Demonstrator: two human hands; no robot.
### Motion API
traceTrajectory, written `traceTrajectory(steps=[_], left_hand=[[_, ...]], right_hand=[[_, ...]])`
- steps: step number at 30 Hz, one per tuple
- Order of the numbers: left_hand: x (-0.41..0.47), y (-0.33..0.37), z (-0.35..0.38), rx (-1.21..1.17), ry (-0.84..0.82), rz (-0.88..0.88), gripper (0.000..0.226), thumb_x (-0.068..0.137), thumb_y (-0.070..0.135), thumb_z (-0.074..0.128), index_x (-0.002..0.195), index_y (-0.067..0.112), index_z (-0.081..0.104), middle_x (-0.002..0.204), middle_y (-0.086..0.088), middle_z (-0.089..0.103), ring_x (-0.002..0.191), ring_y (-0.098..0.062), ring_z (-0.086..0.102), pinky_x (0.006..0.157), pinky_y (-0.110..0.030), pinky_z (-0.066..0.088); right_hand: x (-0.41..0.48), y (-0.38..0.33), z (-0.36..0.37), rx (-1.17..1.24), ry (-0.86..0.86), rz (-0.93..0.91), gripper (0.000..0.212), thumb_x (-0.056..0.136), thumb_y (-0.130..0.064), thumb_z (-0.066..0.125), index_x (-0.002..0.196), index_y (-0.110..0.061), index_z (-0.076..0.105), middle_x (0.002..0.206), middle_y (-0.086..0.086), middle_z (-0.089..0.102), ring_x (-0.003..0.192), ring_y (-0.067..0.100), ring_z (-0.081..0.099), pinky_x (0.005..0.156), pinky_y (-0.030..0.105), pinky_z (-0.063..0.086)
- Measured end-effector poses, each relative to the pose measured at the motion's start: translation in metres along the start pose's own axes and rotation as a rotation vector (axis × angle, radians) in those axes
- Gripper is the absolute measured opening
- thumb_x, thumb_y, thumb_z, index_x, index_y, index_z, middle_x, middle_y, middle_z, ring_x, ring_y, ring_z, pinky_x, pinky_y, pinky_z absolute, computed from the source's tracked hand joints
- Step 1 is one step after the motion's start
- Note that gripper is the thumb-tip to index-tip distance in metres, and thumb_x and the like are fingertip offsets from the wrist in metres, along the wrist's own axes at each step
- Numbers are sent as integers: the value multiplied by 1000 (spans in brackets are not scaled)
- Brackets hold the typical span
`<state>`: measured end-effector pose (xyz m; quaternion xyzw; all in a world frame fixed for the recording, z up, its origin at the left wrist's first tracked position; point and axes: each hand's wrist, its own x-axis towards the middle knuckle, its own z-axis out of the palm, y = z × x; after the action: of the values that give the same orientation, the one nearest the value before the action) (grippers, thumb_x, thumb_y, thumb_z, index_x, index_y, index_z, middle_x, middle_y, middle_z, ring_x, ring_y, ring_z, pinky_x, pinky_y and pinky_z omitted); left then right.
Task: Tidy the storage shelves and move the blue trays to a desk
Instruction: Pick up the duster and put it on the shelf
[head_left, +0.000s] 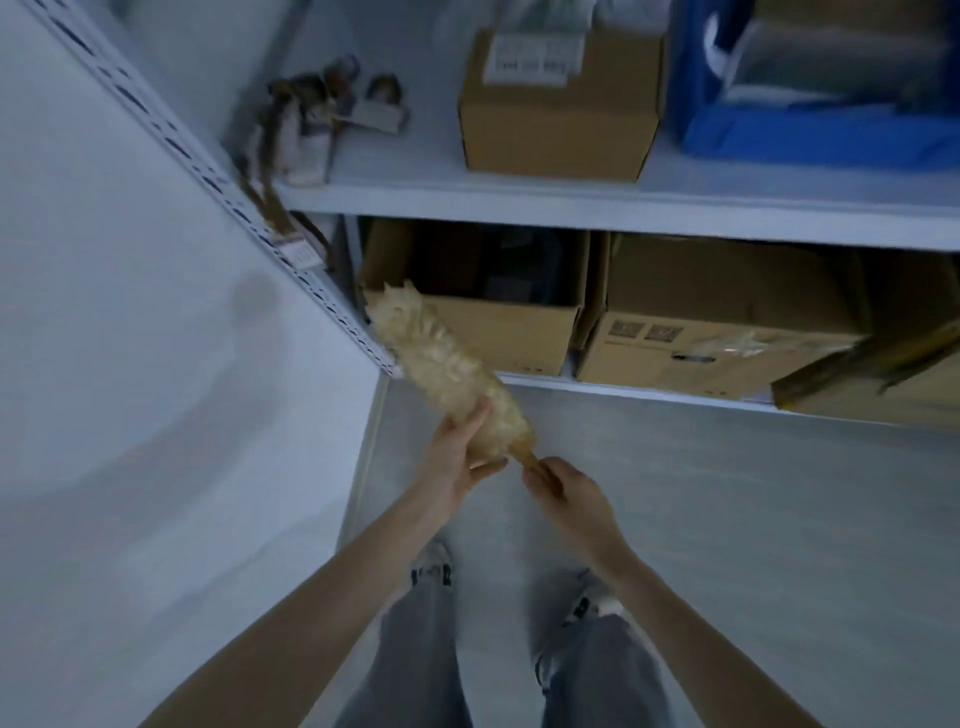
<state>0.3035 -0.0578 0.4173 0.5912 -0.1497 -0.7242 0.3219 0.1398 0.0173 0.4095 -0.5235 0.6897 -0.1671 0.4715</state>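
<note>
Gripping a fluffy cream duster with both hands: left hand wrapping around the lower end of the fluffy head, thumb and fingers closing on it; right hand clenching the thin wooden handle just below, most of that handle hiding inside the fist. Pointing up and left, the duster's tip reaching near the perforated white upright of the shelving, though blurring makes contact impossible to judge. Standing on a pale grey floor, jeans and light shoes showing below the forearms. Facing white storage shelves. Sitting on the upper shelf: a closed cardboard box with a white label, printing too blurred to read; just right of it a blue tray, cut off by the right and top edges, holding something grey and indistinct. Lying at the far left of that shelf: a tangle of brown straps and tags, hard to identify, partly dangling over the edge. Resting on the lower shelf: an open cardboard box with dark, unclear contents, and beside it a larger carton, its right part getting lost behind a blurred brown flap. Filling the left side: a plain white wall.
</note>
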Motion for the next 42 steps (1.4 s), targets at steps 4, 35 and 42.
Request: traceTrajectory(steps=[4,35,42], left_hand=[[-93,57,27,3,47,230,42,88,26,72,125,7,63,117,-15,71,105,-29,70,83,-44,60],[83,457,60,581,-3,367,34,75,-1,81,105,1,67,89,-15,73,80,-31,71,63,-37,61],[171,462,79,827,168,464,39,76,5,71,115,5,68,109,-15,72,94,-30,69,72,-32,56]], right_hand=[[-39,-87,-38,100,-59,-87,24,102,-39,46,87,-23,55,65,-3,54,54,18,50,50,24,35],[219,-335,-191,-273,525,-98,29,96,-27,48,123,-24,61,127,0,62,118,26,57,91,41,52],[266,-290,-197,-693,631,-221,40,87,-43,54,122,-27,65,123,1,64,112,28,59,88,40,49]])
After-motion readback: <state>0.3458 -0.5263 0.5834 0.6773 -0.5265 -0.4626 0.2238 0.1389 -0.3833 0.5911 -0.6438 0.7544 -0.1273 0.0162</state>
